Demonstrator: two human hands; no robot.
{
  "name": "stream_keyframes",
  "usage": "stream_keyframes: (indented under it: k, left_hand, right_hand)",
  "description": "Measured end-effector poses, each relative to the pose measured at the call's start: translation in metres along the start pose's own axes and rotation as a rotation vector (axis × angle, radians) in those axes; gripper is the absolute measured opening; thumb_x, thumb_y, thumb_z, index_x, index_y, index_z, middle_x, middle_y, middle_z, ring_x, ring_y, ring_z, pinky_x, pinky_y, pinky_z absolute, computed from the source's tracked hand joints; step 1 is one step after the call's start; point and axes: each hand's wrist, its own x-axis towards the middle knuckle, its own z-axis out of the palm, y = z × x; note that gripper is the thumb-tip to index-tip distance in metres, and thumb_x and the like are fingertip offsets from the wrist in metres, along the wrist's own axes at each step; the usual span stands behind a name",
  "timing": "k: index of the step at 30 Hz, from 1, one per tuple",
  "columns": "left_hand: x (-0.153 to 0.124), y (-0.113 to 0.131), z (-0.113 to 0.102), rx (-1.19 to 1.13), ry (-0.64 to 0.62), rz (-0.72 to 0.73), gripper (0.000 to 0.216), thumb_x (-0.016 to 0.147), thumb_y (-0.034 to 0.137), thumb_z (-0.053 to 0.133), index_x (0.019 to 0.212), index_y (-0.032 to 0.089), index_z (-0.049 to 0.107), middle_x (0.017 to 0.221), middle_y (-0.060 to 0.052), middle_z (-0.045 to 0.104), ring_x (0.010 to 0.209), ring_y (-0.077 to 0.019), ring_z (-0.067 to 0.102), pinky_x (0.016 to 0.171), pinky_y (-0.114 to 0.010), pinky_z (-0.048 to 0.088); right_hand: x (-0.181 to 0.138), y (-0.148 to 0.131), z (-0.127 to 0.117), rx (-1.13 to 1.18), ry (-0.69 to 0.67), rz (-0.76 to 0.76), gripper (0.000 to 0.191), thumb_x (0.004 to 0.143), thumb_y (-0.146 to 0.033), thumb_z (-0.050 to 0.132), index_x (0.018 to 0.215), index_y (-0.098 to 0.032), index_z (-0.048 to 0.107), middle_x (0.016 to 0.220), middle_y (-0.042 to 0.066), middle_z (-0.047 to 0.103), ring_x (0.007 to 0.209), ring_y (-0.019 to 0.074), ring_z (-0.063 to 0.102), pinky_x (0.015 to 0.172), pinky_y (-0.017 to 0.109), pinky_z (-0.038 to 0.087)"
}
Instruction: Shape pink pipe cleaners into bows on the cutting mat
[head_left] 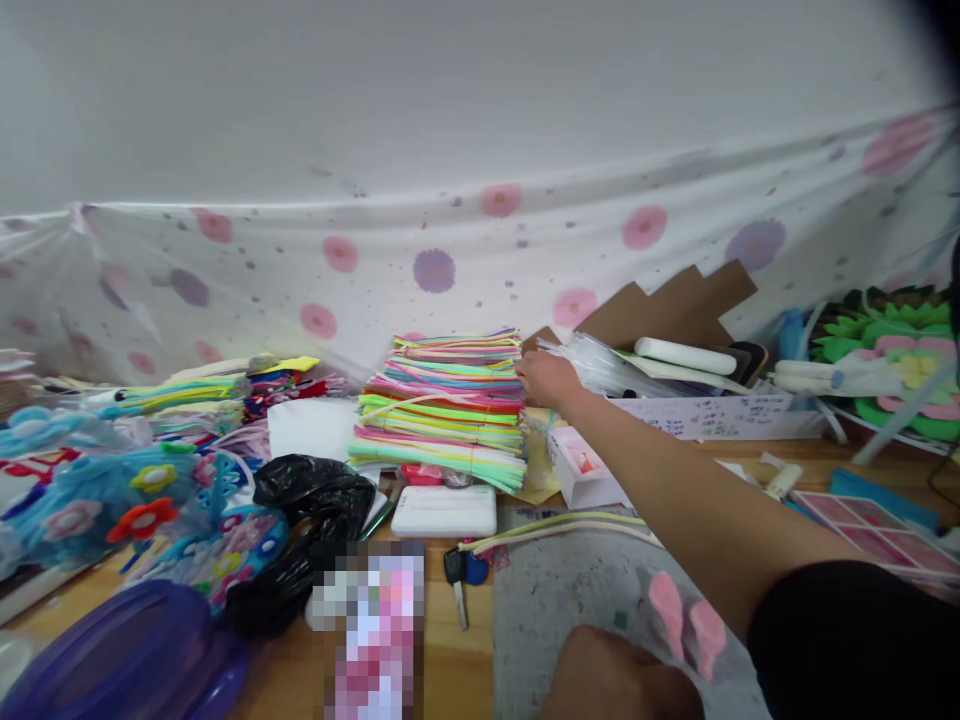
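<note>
A flower-printed sheet (450, 260) hangs behind a crowded wooden table (465, 670), where a black plastic bag (311, 500), a white flat box (444, 511) and a key (454, 578) lie near a purple lid (120, 660); brown cardboard (667, 305) leans at the back.

1. The right hand (546, 380) reaches forward to the right side of a stack of coloured strips (442, 410) – its fingers touch the stack's edge, their grip hidden.
2. The left hand (611, 678) lies low at the bottom edge, partly cut off, on a grey felt sheet (570, 590) beside two pink felt pieces (682, 615).
3. In front of the stack lie a flat white box (445, 511), a key (454, 575) and a crumpled black plastic bag (315, 495).
4. A purple lid (127, 655) sits at the lower left on the wooden table (465, 670) – a flowered cloth (435, 270) hangs behind.
</note>
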Motion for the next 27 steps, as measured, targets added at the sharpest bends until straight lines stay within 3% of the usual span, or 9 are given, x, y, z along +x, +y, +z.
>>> stream_keyframes:
  k: [5, 13, 18, 22, 25, 27]
  left_hand:
    - [0.008, 0.000, 0.011, 0.049, 0.043, -0.068, 0.029, 0.080, 0.049, 0.054, 0.069, 0.024, 0.062, 0.065, -0.002, 0.064, 0.065, -0.0155, 0.058, 0.053, -0.026, 0.043]
    - [0.007, -0.003, 0.007, 0.161, 0.028, -0.014, 0.030, 0.074, 0.044, 0.059, 0.060, 0.018, 0.054, 0.058, 0.001, 0.062, 0.050, -0.0104, 0.054, 0.043, -0.024, 0.025]
    - [0.006, -0.006, 0.002, 0.055, 0.096, -0.055, 0.020, 0.071, 0.031, 0.062, 0.060, 0.017, 0.053, 0.057, 0.003, 0.061, 0.052, -0.0085, 0.054, 0.046, -0.020, 0.027]
    - [0.002, -0.003, -0.002, -0.096, 0.231, -0.152, 0.015, 0.069, 0.026, 0.060, 0.060, 0.017, 0.053, 0.056, 0.003, 0.060, 0.051, -0.0085, 0.051, 0.048, -0.020, 0.028]
    - [0.003, 0.000, -0.004, -0.207, 0.317, -0.214, 0.007, 0.065, 0.020, 0.058, 0.059, 0.017, 0.055, 0.054, 0.002, 0.056, 0.052, -0.0095, 0.048, 0.051, -0.021, 0.030]
    - [0.004, 0.002, -0.007, -0.357, 0.374, -0.294, 0.007, 0.064, 0.019, 0.057, 0.070, 0.017, 0.060, 0.057, 0.002, 0.055, 0.053, -0.0103, 0.048, 0.053, -0.022, 0.032]
  right_hand:
    - [-0.008, 0.012, 0.001, 0.015, 0.004, 0.058, 0.019, 0.086, -0.021, 0.045, 0.098, -0.017, 0.059, 0.103, 0.010, 0.062, 0.088, 0.0204, 0.058, 0.066, 0.026, 0.040]
    - [-0.048, 0.046, -0.024, 0.038, 0.077, 0.086, 0.015, 0.084, -0.019, 0.046, 0.084, -0.015, 0.060, 0.100, 0.009, 0.060, 0.096, 0.0193, 0.053, 0.077, 0.025, 0.039]
    - [-0.101, 0.077, -0.050, 0.033, 0.119, 0.099, 0.012, 0.083, -0.019, 0.047, 0.079, -0.016, 0.059, 0.095, 0.009, 0.060, 0.092, 0.0207, 0.053, 0.077, 0.028, 0.040]
    - [-0.158, 0.132, -0.066, 0.009, 0.181, 0.153, 0.021, 0.085, -0.023, 0.041, 0.073, -0.018, 0.057, 0.088, 0.015, 0.060, 0.088, 0.0245, 0.054, 0.078, 0.036, 0.040]
    - [-0.205, 0.173, -0.076, 0.059, 0.310, 0.161, 0.034, 0.087, -0.048, 0.035, 0.073, -0.024, 0.055, 0.083, 0.015, 0.060, 0.080, 0.0240, 0.055, 0.075, 0.040, 0.040]
    - [-0.232, 0.182, -0.082, 0.129, 0.347, 0.207, 0.039, 0.081, -0.063, 0.036, 0.075, -0.028, 0.054, 0.083, 0.012, 0.060, 0.076, 0.0244, 0.056, 0.068, 0.041, 0.041]
